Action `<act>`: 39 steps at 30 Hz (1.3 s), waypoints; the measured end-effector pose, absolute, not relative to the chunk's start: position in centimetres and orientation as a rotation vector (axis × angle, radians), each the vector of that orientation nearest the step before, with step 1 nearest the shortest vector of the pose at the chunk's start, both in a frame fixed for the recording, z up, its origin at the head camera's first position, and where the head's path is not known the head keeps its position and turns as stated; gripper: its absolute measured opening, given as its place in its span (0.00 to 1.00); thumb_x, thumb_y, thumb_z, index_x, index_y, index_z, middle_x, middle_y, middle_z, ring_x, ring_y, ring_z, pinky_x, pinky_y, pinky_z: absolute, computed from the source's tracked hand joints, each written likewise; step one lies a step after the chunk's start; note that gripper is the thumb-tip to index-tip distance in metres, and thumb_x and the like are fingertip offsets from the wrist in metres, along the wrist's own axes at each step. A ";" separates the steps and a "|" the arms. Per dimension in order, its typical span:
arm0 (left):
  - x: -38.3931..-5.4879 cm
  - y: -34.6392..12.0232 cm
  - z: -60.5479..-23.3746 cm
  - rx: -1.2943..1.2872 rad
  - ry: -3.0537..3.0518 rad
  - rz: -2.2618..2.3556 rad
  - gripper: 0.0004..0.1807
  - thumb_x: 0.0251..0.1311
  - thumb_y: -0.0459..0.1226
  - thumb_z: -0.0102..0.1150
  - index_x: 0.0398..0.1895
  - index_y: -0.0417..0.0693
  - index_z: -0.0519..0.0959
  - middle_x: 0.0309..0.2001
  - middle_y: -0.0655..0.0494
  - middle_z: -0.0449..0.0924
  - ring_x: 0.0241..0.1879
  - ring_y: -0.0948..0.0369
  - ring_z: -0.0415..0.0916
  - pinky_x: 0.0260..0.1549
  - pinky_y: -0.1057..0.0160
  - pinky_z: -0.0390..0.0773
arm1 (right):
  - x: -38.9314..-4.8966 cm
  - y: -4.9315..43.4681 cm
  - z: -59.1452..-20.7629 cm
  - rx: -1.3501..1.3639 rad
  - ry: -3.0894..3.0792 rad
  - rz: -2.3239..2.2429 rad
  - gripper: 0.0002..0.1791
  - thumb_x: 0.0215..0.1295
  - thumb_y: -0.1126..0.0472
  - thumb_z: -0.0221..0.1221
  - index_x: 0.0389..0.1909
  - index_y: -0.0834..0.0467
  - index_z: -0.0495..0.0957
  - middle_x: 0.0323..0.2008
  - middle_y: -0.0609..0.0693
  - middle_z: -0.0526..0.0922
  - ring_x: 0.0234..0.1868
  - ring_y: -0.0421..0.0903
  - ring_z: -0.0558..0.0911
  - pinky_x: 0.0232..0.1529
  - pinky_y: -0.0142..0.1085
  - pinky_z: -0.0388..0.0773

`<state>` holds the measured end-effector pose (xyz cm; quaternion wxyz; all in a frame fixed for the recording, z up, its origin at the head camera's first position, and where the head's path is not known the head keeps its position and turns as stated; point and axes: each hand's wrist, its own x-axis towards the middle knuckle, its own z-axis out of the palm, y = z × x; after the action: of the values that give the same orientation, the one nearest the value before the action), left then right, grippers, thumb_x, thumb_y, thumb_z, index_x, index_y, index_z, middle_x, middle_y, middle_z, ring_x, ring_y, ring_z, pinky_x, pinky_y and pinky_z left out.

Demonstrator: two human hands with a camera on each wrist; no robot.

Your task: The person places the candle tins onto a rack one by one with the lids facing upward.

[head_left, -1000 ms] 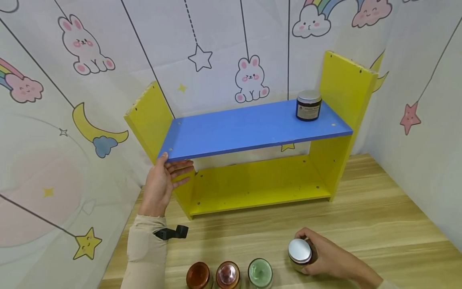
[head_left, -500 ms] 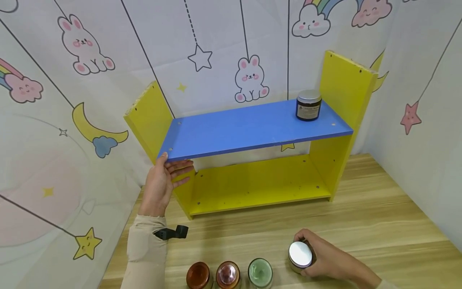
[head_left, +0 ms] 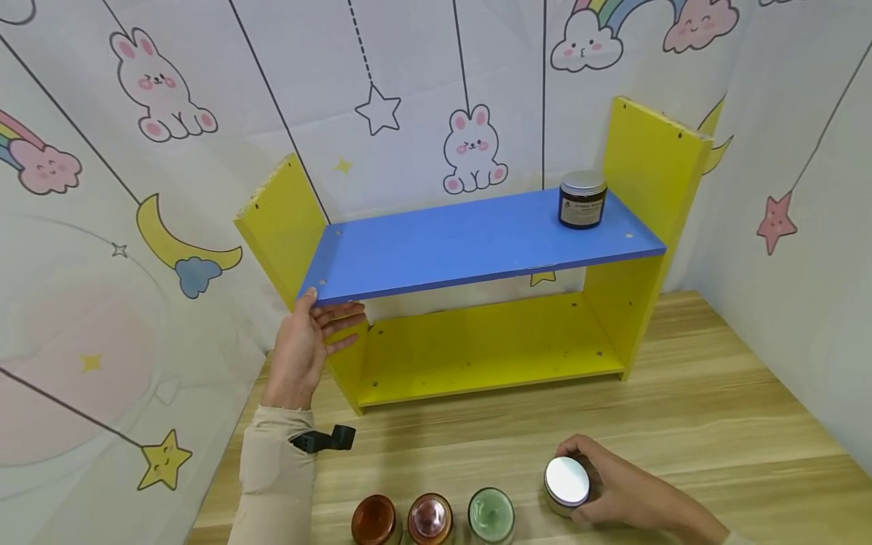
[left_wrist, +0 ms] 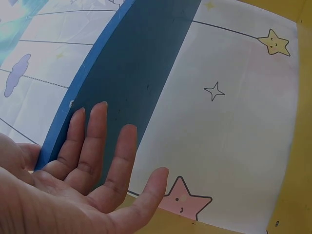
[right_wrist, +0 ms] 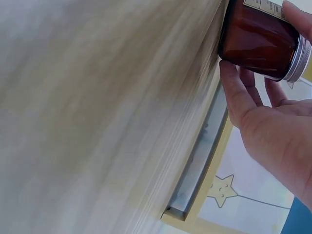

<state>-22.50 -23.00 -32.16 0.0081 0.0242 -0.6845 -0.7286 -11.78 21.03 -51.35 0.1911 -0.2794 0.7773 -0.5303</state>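
My left hand [head_left: 300, 348] grips the front left corner of the blue shelf board [head_left: 470, 242], thumb on top and the other fingers spread beneath it. In the left wrist view those fingers [left_wrist: 125, 151] extend along the board's underside. My right hand [head_left: 616, 484] holds an amber glass jar [right_wrist: 261, 39] with a silver lid [head_left: 567, 480], thumb on one side and fingers on the other, at the wooden table's surface. A similar dark jar [head_left: 582, 200] with a silver lid and a label stands on the blue board's right end.
An orange-brown glass jar [head_left: 375, 518], a reddish jar [head_left: 431, 518] and a green jar [head_left: 491, 515] stand in a row at the table's [head_left: 722, 409] near edge. The shelf's yellow side panels [head_left: 654, 174] rise above the blue board. Below lies a yellow bottom board [head_left: 477, 348].
The jar in my right hand has shifted very slightly toward me, and its lid catches more light. My left hand has stayed on the shelf board.
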 end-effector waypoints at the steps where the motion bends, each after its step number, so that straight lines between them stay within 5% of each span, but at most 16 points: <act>1: -22.5 -23.0 -32.2 0.071 -2.139 -2.279 0.33 0.80 0.57 0.29 0.66 0.42 0.72 0.47 0.58 0.88 0.54 0.55 0.83 0.54 0.51 0.77 | -11.8 21.1 -51.3 -0.774 2.170 -1.491 0.35 0.57 0.61 0.72 0.62 0.54 0.65 0.58 0.55 0.73 0.57 0.40 0.74 0.55 0.26 0.70; 12: -22.4 -23.1 -32.3 0.065 -2.147 -2.282 0.33 0.80 0.57 0.28 0.65 0.42 0.73 0.47 0.59 0.88 0.55 0.55 0.83 0.56 0.49 0.75 | -12.0 22.1 -51.3 -0.749 2.079 -1.534 0.31 0.64 0.60 0.69 0.64 0.54 0.66 0.62 0.60 0.71 0.60 0.39 0.75 0.57 0.29 0.75; 39: -22.6 -23.0 -32.3 0.071 -2.140 -2.278 0.33 0.80 0.57 0.27 0.66 0.42 0.72 0.46 0.59 0.88 0.53 0.56 0.83 0.54 0.50 0.76 | -12.1 21.9 -51.5 -0.921 2.035 -1.573 0.35 0.65 0.62 0.68 0.71 0.60 0.66 0.65 0.62 0.70 0.57 0.40 0.76 0.54 0.30 0.76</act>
<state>-22.58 -23.03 -32.30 0.0076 0.0226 -0.6844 -0.7287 -12.12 21.88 -51.50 0.2036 -0.3299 0.7292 -0.5638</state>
